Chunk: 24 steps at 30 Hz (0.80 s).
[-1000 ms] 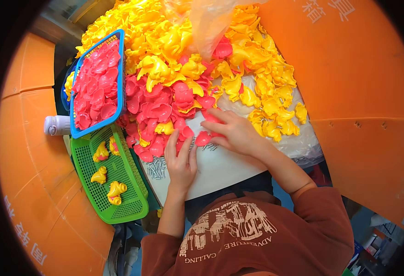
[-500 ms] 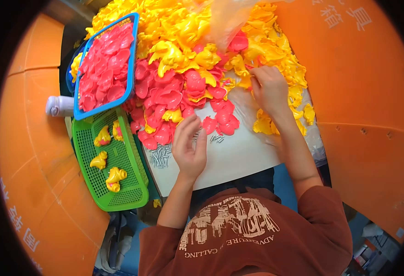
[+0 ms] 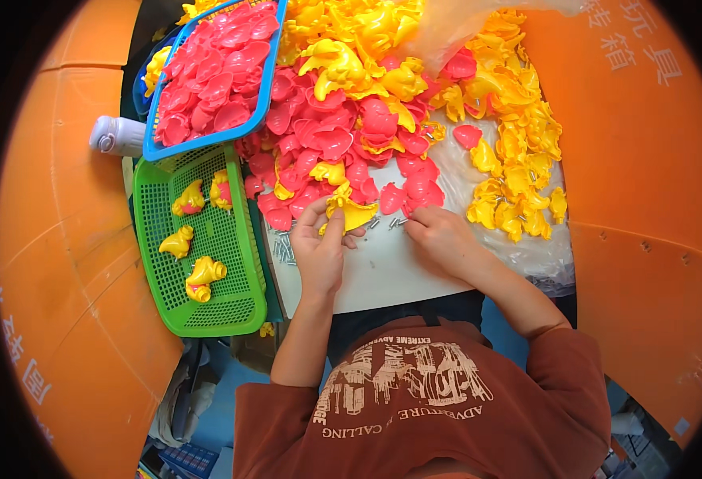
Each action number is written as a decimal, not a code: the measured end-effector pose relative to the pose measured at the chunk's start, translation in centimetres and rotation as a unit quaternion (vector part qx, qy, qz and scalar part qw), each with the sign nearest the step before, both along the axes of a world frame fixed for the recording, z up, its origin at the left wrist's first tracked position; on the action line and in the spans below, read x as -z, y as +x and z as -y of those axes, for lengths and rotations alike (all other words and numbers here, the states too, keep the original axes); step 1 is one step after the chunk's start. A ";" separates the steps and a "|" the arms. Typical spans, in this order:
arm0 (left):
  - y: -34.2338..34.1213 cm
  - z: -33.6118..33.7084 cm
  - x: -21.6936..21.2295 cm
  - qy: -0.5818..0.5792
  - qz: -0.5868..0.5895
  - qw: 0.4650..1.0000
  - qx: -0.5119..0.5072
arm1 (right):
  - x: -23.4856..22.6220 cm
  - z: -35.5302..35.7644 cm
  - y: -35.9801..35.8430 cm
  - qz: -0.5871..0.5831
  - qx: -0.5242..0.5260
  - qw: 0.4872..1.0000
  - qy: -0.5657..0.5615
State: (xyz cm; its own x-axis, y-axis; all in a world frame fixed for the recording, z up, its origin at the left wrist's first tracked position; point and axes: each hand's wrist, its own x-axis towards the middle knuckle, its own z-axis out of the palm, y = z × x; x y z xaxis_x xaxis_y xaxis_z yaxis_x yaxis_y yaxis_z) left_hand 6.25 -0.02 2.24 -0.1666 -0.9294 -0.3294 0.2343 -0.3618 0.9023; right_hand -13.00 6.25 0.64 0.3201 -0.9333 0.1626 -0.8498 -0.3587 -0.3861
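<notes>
My left hand holds a yellow plastic shell piece between thumb and fingers, over the near edge of the heap. To its right, my right hand is closed, fingertips down at a few small metal pins on the white tabletop. Whether a pin is pinched in those fingertips is too small to make out. Just beyond them lie loose pink cup-shaped pieces. More metal pins lie left of my left hand, partly hidden by it.
Pink pieces fill a blue basket at the far left. Below it a green basket holds several yellow figures with pink parts. Yellow shells are heaped at the right and back, near clear plastic film. Orange panels flank both sides.
My right hand has come from the yellow shells at the right to the pins in the middle. The left hand, with no shell in it before, now holds a yellow shell. The view has shifted.
</notes>
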 end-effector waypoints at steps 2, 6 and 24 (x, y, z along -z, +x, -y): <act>-0.2 -0.4 -0.1 0.018 -0.005 1.000 0.003 | -0.4 0.3 0.3 -0.012 -0.010 1.000 -0.003; -1.7 -0.8 -0.3 -0.002 -0.008 1.000 0.030 | -1.3 0.8 0.1 -0.010 -0.032 0.998 0.056; -4.0 -1.4 -4.1 -0.095 0.058 0.989 0.097 | -6.3 2.6 -0.4 0.506 0.097 0.855 0.067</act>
